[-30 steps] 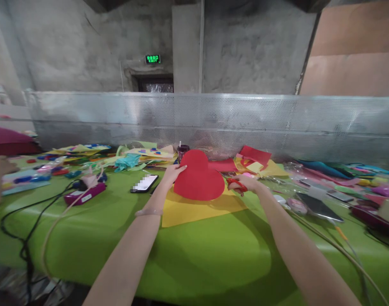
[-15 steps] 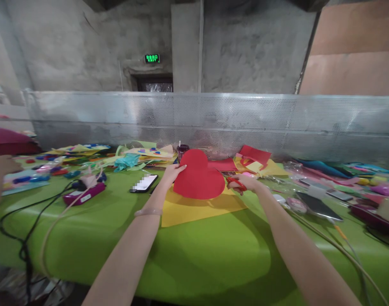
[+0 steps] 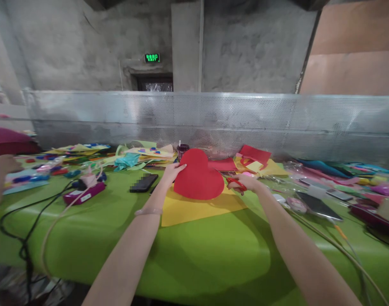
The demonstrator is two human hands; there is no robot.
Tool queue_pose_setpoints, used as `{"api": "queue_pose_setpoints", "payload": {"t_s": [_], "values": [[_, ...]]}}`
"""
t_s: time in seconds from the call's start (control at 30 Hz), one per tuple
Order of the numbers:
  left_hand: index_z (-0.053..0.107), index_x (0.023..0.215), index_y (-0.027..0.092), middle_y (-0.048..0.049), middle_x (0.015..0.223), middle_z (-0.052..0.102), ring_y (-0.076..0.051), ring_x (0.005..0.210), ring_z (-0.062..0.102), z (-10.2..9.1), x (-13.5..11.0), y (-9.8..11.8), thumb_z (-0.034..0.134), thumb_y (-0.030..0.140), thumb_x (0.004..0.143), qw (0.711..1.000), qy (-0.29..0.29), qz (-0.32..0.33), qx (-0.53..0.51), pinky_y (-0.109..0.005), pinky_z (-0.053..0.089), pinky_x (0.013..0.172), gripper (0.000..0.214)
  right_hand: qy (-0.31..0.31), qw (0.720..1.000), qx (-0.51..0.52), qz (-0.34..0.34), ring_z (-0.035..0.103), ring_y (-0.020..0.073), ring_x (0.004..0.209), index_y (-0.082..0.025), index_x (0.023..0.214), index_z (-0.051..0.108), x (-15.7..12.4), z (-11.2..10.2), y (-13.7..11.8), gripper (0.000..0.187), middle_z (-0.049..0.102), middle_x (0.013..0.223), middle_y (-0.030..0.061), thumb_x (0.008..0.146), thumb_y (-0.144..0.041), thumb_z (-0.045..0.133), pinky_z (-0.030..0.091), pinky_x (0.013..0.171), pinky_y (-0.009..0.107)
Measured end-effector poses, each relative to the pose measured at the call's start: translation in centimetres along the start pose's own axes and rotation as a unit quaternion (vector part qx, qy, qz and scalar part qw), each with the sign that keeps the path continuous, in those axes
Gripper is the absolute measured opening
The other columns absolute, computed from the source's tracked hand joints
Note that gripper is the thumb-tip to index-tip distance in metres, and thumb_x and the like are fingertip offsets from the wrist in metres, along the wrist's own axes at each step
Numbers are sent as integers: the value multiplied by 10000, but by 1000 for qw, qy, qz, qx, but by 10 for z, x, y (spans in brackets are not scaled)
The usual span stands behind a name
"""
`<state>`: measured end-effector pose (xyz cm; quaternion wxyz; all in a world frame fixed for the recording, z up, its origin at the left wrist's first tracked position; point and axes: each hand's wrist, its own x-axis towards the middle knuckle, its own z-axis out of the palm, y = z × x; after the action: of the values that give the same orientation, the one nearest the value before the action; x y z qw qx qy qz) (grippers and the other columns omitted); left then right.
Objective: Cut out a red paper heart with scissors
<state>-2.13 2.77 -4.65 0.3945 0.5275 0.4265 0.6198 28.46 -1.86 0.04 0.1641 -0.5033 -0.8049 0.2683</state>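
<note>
My left hand (image 3: 173, 173) pinches the left edge of a red paper shape (image 3: 199, 178) with two rounded lobes, its thumb on top. The shape is held up over a yellow sheet of paper (image 3: 194, 211) on the green table. To the right of it, my right hand (image 3: 245, 183) is closed round the red handles of a pair of scissors (image 3: 236, 184). The blades are hard to make out, so I cannot tell whether they touch the paper.
A phone (image 3: 144, 183) lies left of my left wrist. Beyond the red shape stands a dark cup (image 3: 182, 151). A purple power strip (image 3: 84, 194) with cables is at left, a black tablet-like device (image 3: 318, 205) at right. Another person's arm (image 3: 1, 180) shows at far left.
The phone's screen has gone from lit to dark. The red paper has shifted very slightly; both my hands stay in place.
</note>
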Motion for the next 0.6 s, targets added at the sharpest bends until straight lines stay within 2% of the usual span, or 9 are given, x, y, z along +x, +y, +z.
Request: {"api": "queue_pose_setpoints", "payload": {"t_s": [0.27, 0.6], "values": [[713, 857, 158, -74, 820, 742, -263, 803, 683, 0, 0, 1, 756, 423, 572, 1000, 11, 12, -10, -366, 518, 762, 391, -1, 1000, -7, -1, 466, 97, 394, -169, 550, 523, 1, -1, 2, 236, 477, 434, -32, 645, -373, 597, 401, 430, 233], [712, 891, 159, -87, 847, 740, -269, 812, 683, 1, -6, 5, 750, 418, 595, 1000, 10, 18, -10, -370, 524, 755, 395, -7, 1000, -18, -16, 475, 98, 416, -172, 568, 524, 7, 0, 11, 273, 479, 458, -29, 651, -421, 600, 407, 427, 223]]}}
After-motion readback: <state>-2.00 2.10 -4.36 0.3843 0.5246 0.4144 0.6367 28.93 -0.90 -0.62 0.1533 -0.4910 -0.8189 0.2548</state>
